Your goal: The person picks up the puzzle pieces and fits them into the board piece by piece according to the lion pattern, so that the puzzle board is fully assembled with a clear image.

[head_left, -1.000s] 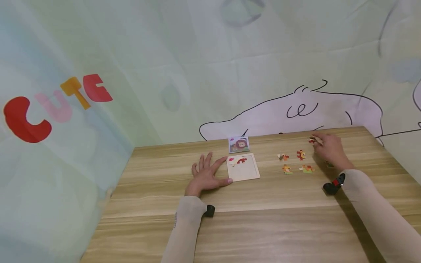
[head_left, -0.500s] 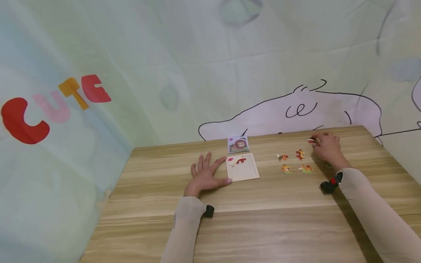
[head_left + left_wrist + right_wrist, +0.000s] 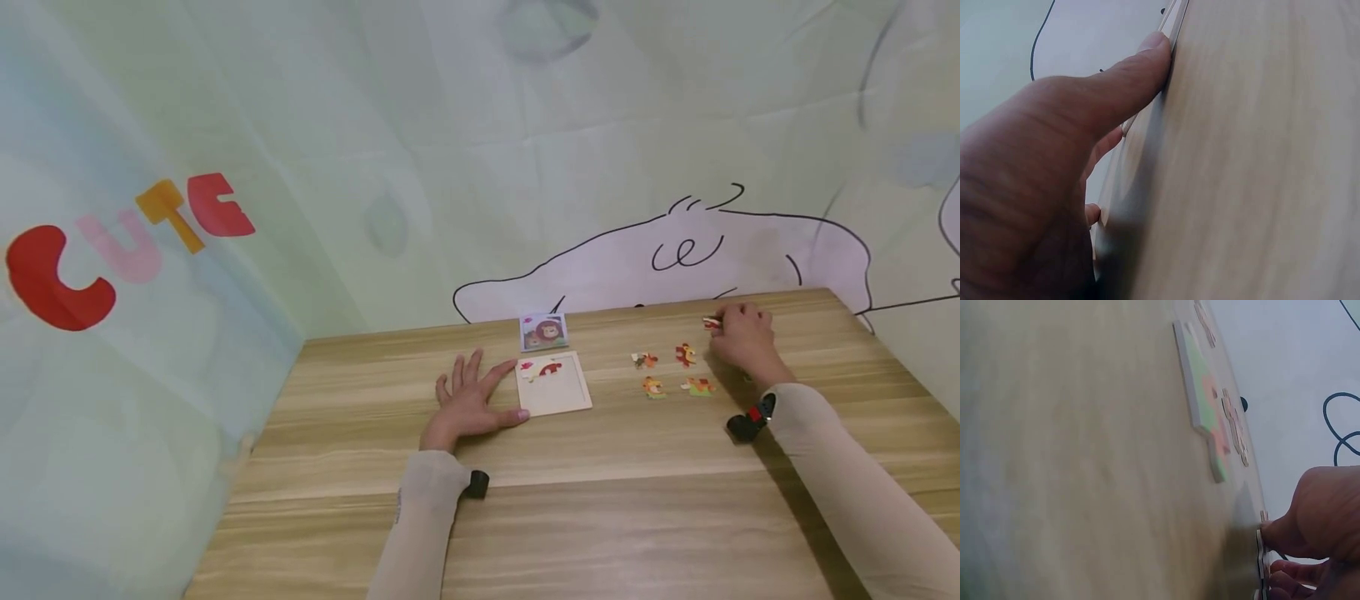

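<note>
My left hand rests beside a square wooden puzzle tray, fingers spread, its thumb and index finger touching the tray's left edge. A red-brown puzzle piece shows in the tray's upper part, near a pink printed patch. At the far right, my right hand pinches a small red and white puzzle piece low over the table; the hand covers part of it. From the right wrist, the thumb is seen against the edge of that piece, with the other fingers curled behind.
Several loose puzzle pieces lie between tray and right hand, among them an orange-green one and a red-brown one. Behind the tray lies a lion picture card. A printed curtain hangs along the table's back edge.
The right hand has shifted slightly left, and the tilted light edge seen between its fingers earlier no longer shows. The left hand and the tray have stayed in place.
</note>
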Demonstrator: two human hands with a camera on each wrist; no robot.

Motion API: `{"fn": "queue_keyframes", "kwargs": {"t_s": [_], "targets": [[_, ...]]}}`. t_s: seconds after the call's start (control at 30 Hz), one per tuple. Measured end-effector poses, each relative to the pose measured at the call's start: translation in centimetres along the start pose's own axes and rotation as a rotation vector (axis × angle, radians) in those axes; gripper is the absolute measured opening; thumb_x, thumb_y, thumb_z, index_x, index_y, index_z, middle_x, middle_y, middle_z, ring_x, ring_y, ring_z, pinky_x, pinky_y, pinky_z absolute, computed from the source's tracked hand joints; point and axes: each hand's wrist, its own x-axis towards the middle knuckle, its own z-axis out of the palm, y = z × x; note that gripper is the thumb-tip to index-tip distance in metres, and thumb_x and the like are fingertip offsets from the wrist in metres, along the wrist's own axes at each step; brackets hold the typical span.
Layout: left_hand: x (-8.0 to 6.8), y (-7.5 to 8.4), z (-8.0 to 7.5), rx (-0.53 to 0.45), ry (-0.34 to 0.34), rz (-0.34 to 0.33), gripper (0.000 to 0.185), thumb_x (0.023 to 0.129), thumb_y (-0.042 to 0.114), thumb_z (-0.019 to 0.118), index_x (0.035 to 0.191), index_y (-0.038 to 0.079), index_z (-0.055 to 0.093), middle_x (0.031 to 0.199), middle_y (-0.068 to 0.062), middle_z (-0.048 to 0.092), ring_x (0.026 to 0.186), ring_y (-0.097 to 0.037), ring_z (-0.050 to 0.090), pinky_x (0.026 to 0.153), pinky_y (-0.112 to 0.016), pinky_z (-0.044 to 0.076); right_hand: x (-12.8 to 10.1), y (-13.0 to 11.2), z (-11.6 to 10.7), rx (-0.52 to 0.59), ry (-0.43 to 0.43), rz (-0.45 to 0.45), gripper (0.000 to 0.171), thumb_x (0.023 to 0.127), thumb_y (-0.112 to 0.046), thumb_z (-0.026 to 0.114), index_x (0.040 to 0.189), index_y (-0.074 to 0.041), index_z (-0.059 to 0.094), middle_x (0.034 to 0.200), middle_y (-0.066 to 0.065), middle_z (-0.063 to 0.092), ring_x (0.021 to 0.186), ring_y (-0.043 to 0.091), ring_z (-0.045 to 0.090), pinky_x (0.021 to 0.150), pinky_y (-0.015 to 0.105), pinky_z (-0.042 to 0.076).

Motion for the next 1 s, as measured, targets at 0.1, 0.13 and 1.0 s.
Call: {"fn": "queue_keyframes", "kwargs": {"t_s": [0.1, 0.13, 1.0], "targets": [[-0.1, 0.0, 0.1, 0.003, 0.000, 0.003, 0.090, 0.078, 0.073, 0.067, 0.155, 0.048, 0.029, 0.170, -0.011, -0.003, 0.153, -0.042, -0.013, 0.114, -0.070, -0.005, 0.0, 0.2, 0.1, 0.041, 0.041, -0.011, 0.041, 0.089, -0.004, 0.054, 0.122, 0.018, 0.044, 0.119, 0.041, 0.040, 0.112, 0.058, 0.033, 0.093, 0.066, 0.029], [-0.1, 0.0, 0.1, 0.006, 0.002, 0.003, 0.090, 0.078, 0.073, 0.067, 0.155, 0.048, 0.028, 0.170, -0.011, -0.003, 0.153, -0.042, -0.012, 0.114, -0.070, -0.005, -0.1, 0.2, 0.1, 0.063, 0.061, -0.017, 0.040, 0.088, -0.003, 0.055, 0.121, 0.017, 0.044, 0.117, 0.040, 0.043, 0.110, 0.056, 0.036, 0.092, 0.064, 0.030], [0.2, 0.0, 0.1, 0.005, -0.010, -0.007, 0.091, 0.078, 0.075, 0.067, 0.155, 0.048, 0.027, 0.170, -0.011, -0.003, 0.153, -0.041, -0.013, 0.114, -0.071, -0.006, -1.0, -6.2, 1.7, 0.476, -0.032, -0.024, 0.033, 0.094, -0.029, 0.073, 0.118, -0.008, 0.068, 0.095, 0.018, 0.075, 0.059, 0.014, 0.054, 0.047, 0.028, 0.042]]}}
